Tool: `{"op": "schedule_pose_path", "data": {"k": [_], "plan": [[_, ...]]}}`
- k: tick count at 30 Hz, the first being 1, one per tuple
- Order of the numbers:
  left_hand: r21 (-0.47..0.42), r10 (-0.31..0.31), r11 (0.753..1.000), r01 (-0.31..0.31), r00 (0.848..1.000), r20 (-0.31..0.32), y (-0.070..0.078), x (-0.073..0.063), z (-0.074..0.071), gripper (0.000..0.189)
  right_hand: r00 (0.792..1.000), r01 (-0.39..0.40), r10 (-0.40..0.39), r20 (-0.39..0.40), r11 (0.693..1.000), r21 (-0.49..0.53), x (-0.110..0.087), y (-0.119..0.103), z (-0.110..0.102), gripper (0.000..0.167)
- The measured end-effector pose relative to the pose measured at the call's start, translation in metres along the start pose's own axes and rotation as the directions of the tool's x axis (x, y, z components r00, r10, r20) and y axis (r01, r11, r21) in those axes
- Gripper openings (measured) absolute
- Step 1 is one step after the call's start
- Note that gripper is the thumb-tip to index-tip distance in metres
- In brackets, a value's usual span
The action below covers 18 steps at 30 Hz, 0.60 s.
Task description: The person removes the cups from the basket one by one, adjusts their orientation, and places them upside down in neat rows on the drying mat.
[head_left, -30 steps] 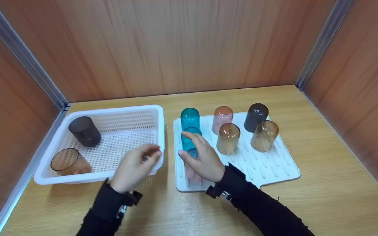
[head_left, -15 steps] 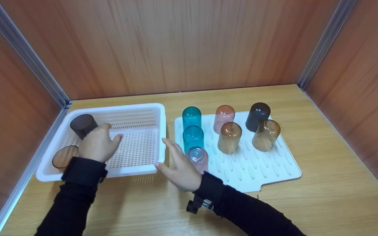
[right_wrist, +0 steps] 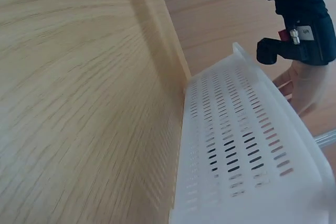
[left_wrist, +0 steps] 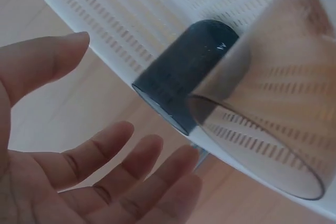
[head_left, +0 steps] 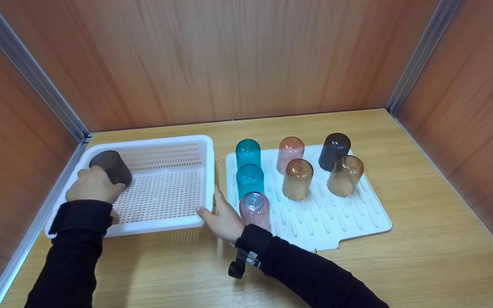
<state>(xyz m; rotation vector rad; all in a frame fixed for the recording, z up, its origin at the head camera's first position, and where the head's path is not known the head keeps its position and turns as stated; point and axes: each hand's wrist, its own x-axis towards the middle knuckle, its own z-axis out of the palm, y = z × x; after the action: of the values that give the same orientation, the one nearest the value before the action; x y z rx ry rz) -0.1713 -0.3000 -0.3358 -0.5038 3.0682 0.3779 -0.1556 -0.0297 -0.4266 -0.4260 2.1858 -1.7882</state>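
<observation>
My left hand (head_left: 94,186) is over the left part of the white basket (head_left: 156,223), fingers spread and apart from the cups in the left wrist view. Near its fingertips there lie a tilted amber cup (left_wrist: 278,66) and a dark grey cup (left_wrist: 184,72). In the head view the hand hides nearly all of the amber cup, while the dark cup (head_left: 116,164) leans behind it. My right hand (head_left: 225,218) grips the basket's right rim near the front corner, thumb on top and fingers outside. The perforated basket side (right_wrist: 231,129) fills much of the right wrist view.
Right of the basket lies a white ribbed drying mat (head_left: 323,231). Several cups stand upside down on it, including a teal cup (head_left: 250,179), a pink cup (head_left: 255,209) close to my right wrist, and an amber cup (head_left: 298,179). Wooden panels (head_left: 238,60) enclose the table.
My left hand has moved left across the basket to above the amber cup. My right hand has moved left from over the mat and taken hold of the basket rim.
</observation>
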Motion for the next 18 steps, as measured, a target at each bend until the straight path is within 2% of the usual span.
{"op": "schedule_pose_path", "data": {"k": [4,7,11,14,18], "plan": [[-0.003,-0.002,1.000,0.002,0.998,0.058,-0.009,0.000,-0.002,0.053,1.000,-0.010,0.010,0.002,0.999,0.038,0.004,0.001,0.004,0.069],[0.010,0.048,0.999,-0.049,0.995,0.084,-0.014,-0.002,-0.003,0.046,1.000,-0.025,0.025,0.003,0.999,0.042,0.005,0.002,0.005,0.064],[0.059,0.155,0.985,-0.160,0.984,0.089,-0.016,-0.006,-0.005,0.072,1.000,-0.020,0.020,0.010,0.998,0.053,0.005,0.002,0.005,0.057],[0.082,0.195,0.976,-0.201,0.977,0.085,-0.015,-0.007,-0.006,0.079,1.000,-0.016,0.015,0.015,0.998,0.060,0.004,0.000,0.005,0.053],[0.094,0.154,0.982,-0.166,0.980,0.124,-0.016,-0.008,-0.009,0.061,1.000,-0.010,0.008,0.019,0.997,0.075,0.004,-0.001,0.006,0.051]]}}
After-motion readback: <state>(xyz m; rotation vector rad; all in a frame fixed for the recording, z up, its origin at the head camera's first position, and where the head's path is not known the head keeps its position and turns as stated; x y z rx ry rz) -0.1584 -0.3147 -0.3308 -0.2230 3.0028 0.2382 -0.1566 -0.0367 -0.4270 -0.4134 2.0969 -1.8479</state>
